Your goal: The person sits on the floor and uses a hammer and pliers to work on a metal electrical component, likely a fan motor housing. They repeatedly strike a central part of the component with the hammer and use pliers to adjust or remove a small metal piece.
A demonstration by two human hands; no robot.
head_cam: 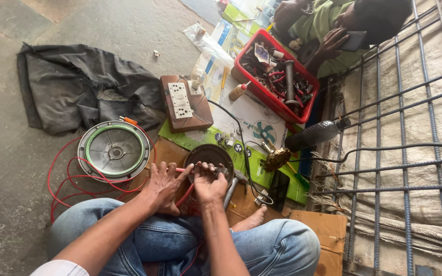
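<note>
A red-handled tool (186, 170) is gripped in the closed right hand (208, 185) and set against a dark round motor part (210, 155) lying on cardboard (241, 202) just ahead of the knees. The left hand (162, 186) is spread open, fingers resting on the cardboard beside the part, nothing held. A round metal cover (114, 150) ringed by red wire (65, 179) is seen to the left.

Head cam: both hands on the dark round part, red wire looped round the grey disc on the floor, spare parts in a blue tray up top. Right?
Not quite: the tray of spare parts is red, not blue, as the head view shows. The rest holds: the left hand and right hand are at the dark round part, and red wire loops around the grey disc on the floor.
</note>
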